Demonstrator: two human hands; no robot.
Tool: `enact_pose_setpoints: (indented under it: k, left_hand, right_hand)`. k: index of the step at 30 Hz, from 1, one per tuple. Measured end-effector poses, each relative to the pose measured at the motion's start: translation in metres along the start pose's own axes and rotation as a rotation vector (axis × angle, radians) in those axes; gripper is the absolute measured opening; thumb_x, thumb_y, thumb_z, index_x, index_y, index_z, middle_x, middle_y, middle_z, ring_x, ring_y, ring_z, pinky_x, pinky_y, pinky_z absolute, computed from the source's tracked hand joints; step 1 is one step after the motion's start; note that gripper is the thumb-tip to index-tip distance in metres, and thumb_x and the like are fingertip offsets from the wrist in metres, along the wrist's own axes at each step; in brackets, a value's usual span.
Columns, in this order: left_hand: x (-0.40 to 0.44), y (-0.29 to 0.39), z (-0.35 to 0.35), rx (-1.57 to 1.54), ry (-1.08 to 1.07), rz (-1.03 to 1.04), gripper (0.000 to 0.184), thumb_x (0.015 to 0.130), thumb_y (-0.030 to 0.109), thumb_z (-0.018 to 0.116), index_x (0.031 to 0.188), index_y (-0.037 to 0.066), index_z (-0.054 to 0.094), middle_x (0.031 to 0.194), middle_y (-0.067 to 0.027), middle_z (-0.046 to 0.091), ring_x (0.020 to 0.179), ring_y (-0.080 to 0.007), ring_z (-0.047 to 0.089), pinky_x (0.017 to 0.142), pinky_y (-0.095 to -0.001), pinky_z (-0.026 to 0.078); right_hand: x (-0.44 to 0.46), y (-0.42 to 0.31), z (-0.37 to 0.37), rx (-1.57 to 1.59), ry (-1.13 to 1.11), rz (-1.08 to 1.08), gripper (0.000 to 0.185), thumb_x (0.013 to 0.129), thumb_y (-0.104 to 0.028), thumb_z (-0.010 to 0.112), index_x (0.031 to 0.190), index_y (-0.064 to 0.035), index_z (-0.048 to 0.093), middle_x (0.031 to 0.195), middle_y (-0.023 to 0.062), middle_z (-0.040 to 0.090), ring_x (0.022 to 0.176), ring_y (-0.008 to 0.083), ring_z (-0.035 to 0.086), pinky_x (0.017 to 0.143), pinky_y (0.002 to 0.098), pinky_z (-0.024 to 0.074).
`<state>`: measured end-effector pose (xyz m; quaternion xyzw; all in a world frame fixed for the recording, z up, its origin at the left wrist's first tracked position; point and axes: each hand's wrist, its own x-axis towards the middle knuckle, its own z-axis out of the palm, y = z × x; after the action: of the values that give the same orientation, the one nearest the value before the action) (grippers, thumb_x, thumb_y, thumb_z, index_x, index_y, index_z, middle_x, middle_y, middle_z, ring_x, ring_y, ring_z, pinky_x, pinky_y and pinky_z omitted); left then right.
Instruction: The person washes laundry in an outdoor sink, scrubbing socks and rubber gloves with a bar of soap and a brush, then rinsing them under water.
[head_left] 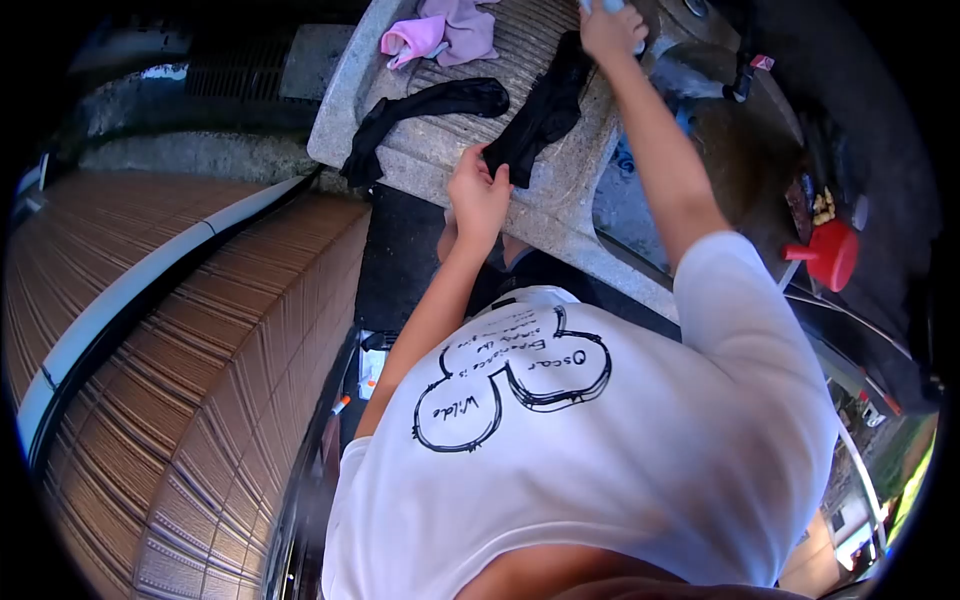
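**Black socks on a concrete washboard, both hands busy**

So everything here sits around 1 ribbed concrete washboard (525,45). There are 2 dark socks on it. The 1st black sock (540,115) lies lengthwise down the right half of the washboard, and the left hand (480,195) has its near end, grip pinching the fabric between thumb and fingers right at the washboard's front lip.

Right hand (612,38) is up at the far right of the washboard, just beside the sock's other end, grip closed around a pale blue object (601,5). It's cut off by the view's edge and partly covered by fingers, so I can't tell what it is.

The other black sock (430,103) curves across the left half, 1 end hanging over the washboard's front edge. Behind it: a pink cloth (412,38) and a mauve cloth (466,30), bunched together. Right of the washboard, water runs from a tap (741,80) into a basin (625,215), with a red dipper (835,255) farther right.
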<state>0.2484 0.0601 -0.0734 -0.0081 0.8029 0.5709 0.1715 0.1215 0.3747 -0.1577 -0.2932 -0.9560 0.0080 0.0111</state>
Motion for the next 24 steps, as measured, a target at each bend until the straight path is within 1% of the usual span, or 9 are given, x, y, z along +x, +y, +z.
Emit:
enact_pose_setpoints:
  k: [2, 5, 7, 9, 10, 16, 20, 22, 24]
  left_hand:
    - [0.003, 0.000, 0.001, -0.025, 0.006, -0.004, 0.035, 0.073, -0.001, 0.067, 0.106, -0.001, 0.057, 0.062, -0.0069, 0.056, 0.050, -0.0148, 0.059, 0.048, -0.0282, 0.047]
    - [0.016, -0.004, 0.000, 0.007, -0.071, -0.029, 0.039, 0.074, -0.003, 0.067, 0.111, -0.005, 0.054, 0.075, -0.0069, 0.057, 0.052, -0.0108, 0.058, 0.048, -0.0246, 0.048]
    - [0.012, -0.016, -0.004, -0.051, -0.143, -0.004, 0.039, 0.074, -0.002, 0.067, 0.110, -0.004, 0.054, 0.075, -0.0068, 0.058, 0.054, -0.0108, 0.059, 0.048, -0.0242, 0.048]
    - [0.018, -0.008, -0.013, 0.073, -0.113, 0.059, 0.041, 0.073, -0.002, 0.067, 0.111, -0.002, 0.054, 0.074, -0.0047, 0.057, 0.054, -0.0100, 0.057, 0.047, -0.0240, 0.047]
    - [0.026, -0.006, -0.020, 0.096, -0.125, 0.088, 0.041, 0.073, -0.002, 0.067, 0.112, -0.001, 0.054, 0.074, -0.0042, 0.057, 0.054, -0.0093, 0.057, 0.047, -0.0236, 0.046]
    - [0.061, 0.000, -0.100, 0.171, -0.081, 0.162, 0.037, 0.074, -0.005, 0.066, 0.110, 0.001, 0.058, 0.077, -0.0020, 0.061, 0.062, -0.0060, 0.054, 0.055, -0.0204, 0.045]
    - [0.071, 0.032, -0.146, 0.700, -0.069, 0.126, 0.040, 0.075, 0.017, 0.073, 0.110, 0.002, 0.058, 0.089, -0.0117, 0.061, 0.072, -0.0218, 0.060, 0.067, -0.0313, 0.049]
    - [0.074, 0.015, -0.146, 0.908, 0.197, 0.488, 0.047, 0.073, 0.031, 0.074, 0.107, 0.002, 0.059, 0.102, -0.0180, 0.056, 0.087, -0.0349, 0.058, 0.078, -0.0391, 0.047]
    - [0.064, 0.007, -0.134, 0.894, 0.226, 0.317, 0.047, 0.073, 0.033, 0.074, 0.105, 0.002, 0.059, 0.107, -0.0189, 0.053, 0.092, -0.0384, 0.055, 0.081, -0.0404, 0.046]
  right_hand:
    - [-0.126, -0.055, -0.056, -0.190, 0.330, -0.153, 0.050, 0.084, -0.044, 0.054, 0.130, -0.0256, 0.050, 0.115, 0.0286, 0.047, 0.096, 0.0398, 0.047, 0.080, 0.0533, 0.0346]
    - [-0.151, -0.056, -0.034, 0.021, 0.264, -0.301, 0.056, 0.073, -0.037, 0.063, 0.127, -0.0240, 0.055, 0.110, 0.0309, 0.046, 0.098, 0.0403, 0.045, 0.089, 0.0559, 0.0317]
    - [-0.053, -0.023, -0.003, -0.121, 0.339, -0.174, 0.055, 0.085, -0.048, 0.051, 0.135, -0.0284, 0.043, 0.111, 0.0274, 0.049, 0.101, 0.0419, 0.046, 0.089, 0.0545, 0.0309]
    - [0.025, 0.006, 0.014, -0.133, 0.044, 0.042, 0.053, 0.088, -0.049, 0.045, 0.137, -0.0266, 0.041, 0.109, 0.0274, 0.051, 0.102, 0.0437, 0.048, 0.088, 0.0553, 0.0318]
    - [0.005, -0.020, -0.035, -0.116, 0.181, -0.006, 0.047, 0.087, -0.032, 0.047, 0.131, -0.0192, 0.047, 0.114, 0.0203, 0.050, 0.106, 0.0360, 0.047, 0.089, 0.0479, 0.0353]
    - [-0.116, 0.001, -0.070, 0.270, 0.172, 0.043, 0.054, 0.089, -0.051, 0.045, 0.136, -0.0257, 0.043, 0.099, 0.0280, 0.055, 0.092, 0.0423, 0.053, 0.083, 0.0505, 0.0380]
    - [-0.198, 0.058, -0.064, 0.500, 0.031, 0.293, 0.057, 0.089, -0.053, 0.044, 0.140, -0.0292, 0.036, 0.111, 0.0290, 0.051, 0.106, 0.0428, 0.044, 0.095, 0.0561, 0.0236]
    - [-0.226, 0.086, -0.058, 0.535, 0.017, 0.383, 0.057, 0.089, -0.053, 0.043, 0.140, -0.0295, 0.035, 0.112, 0.0287, 0.052, 0.108, 0.0428, 0.044, 0.094, 0.0574, 0.0238]
    - [-0.250, 0.107, -0.054, 0.664, -0.047, 0.609, 0.057, 0.090, -0.054, 0.041, 0.141, -0.0301, 0.034, 0.121, 0.0271, 0.050, 0.116, 0.0424, 0.042, 0.097, 0.0581, 0.0234]
